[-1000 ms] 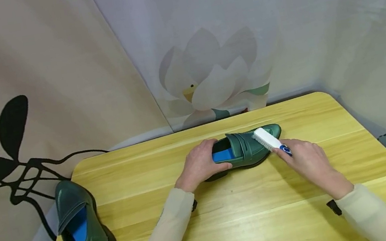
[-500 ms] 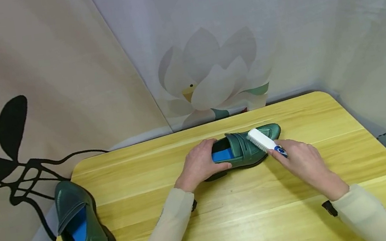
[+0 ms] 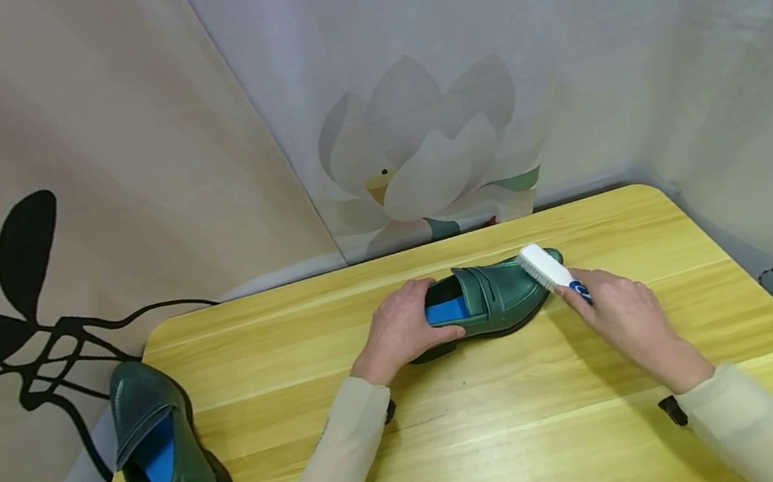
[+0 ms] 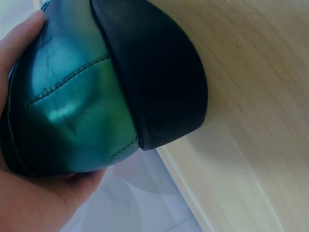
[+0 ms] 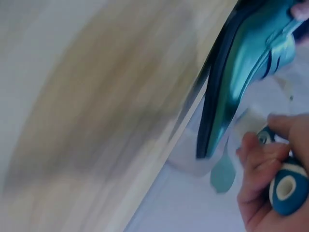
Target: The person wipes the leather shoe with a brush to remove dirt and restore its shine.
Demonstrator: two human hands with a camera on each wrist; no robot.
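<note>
A green loafer (image 3: 516, 292) with a blue insole and dark sole stands near the table's back edge, toe to the right. My left hand (image 3: 403, 328) grips it round the heel end, thumb along the near side. In the left wrist view the heel of the loafer (image 4: 77, 106) lies between thumb and fingers. My right hand (image 3: 629, 316) holds a white brush (image 3: 544, 265) by its blue-and-white handle. The brush's bristles are at the loafer's toe. In the right wrist view, fingers curl round the brush handle (image 5: 289, 188), and the brush head looks blurred.
A second green loafer (image 3: 165, 453) stands at the table's left edge, toe pointing away. The wooden table (image 3: 509, 441) has rounded back corners. Printed cloth curtains (image 3: 433, 56) hang behind it and at the sides.
The brush in my right hand moved left toward the loafer's strap, then back right to the toe. My left hand and both loafers stayed in place.
</note>
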